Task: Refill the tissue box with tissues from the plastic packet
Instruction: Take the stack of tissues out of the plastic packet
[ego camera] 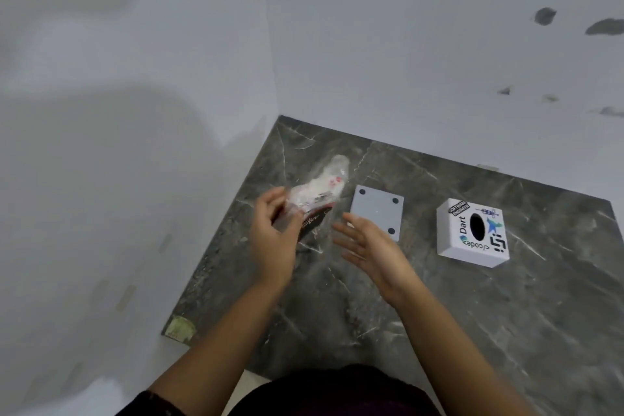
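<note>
My left hand (275, 233) grips the near end of a clear plastic tissue packet (320, 191) with red and dark print, lifted and blurred above the dark marble slab (439, 331). Beside it my right hand (366, 246) hovers with fingers spread and nothing in it, just in front of a flat grey square panel (378, 211) with round pads at its corners. A white cube tissue box (471, 233) covered in stickers, with a dark oval slot on top, stands to the right, apart from both hands.
White walls meet at a corner behind and to the left of the slab. A small yellowish label (180, 329) sits at the slab's near left corner. My dark sleeve and clothing fill the bottom edge.
</note>
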